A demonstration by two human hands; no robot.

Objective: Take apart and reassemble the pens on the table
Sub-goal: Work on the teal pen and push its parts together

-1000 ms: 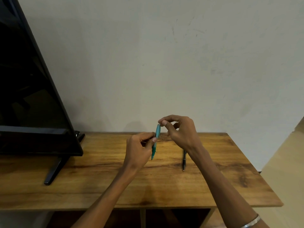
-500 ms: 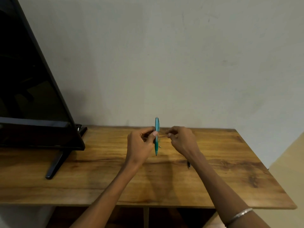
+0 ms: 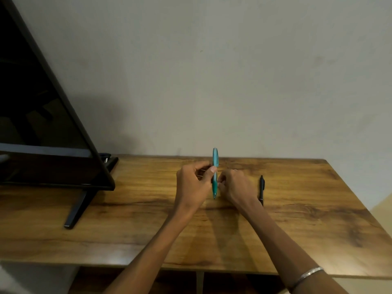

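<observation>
A teal pen (image 3: 215,160) stands almost upright above the wooden table (image 3: 127,219), tip down. My left hand (image 3: 194,184) grips its middle between thumb and fingers. My right hand (image 3: 236,185) is curled against the pen's lower part from the right, fingertips pinching at it; the contact itself is partly hidden. A black pen (image 3: 261,188) lies flat on the table just right of my right hand, pointing away from me.
A large black TV screen (image 3: 38,124) on a slanted black stand foot (image 3: 77,209) fills the left side. A plain wall rises directly behind the table. The table's front edge lies near my forearms, and its right edge drops to a pale floor.
My right hand dropped from the pen's top end to its lower part, uncovering the black pen beside it. The teal pen stays upright in my left hand. The view shifted slightly.
</observation>
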